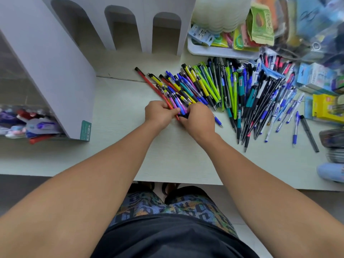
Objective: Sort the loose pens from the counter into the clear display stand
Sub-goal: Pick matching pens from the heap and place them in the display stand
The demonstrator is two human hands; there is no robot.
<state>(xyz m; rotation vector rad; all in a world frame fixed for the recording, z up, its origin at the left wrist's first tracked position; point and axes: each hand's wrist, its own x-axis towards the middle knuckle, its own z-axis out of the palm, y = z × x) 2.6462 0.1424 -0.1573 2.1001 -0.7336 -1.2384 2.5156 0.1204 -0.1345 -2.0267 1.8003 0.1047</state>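
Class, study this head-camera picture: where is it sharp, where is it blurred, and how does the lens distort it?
Head view: the hands, left hand and right hand, and the pen pile are sharp; the right-edge packets and the pens in the stand are smeared; wide-angle bending enlarges the forearms; soft even light, no glare.

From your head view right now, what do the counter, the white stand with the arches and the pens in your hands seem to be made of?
Counter: looks like pale matte laminate, with a thin seam line across it; could be painted board.
White stand: seems a smooth, opaque matte sheet, plastic or coated board, I cannot tell which.
Pens, gripped by left hand and right hand: coloured glossy plastic barrels, judging by their sheen.
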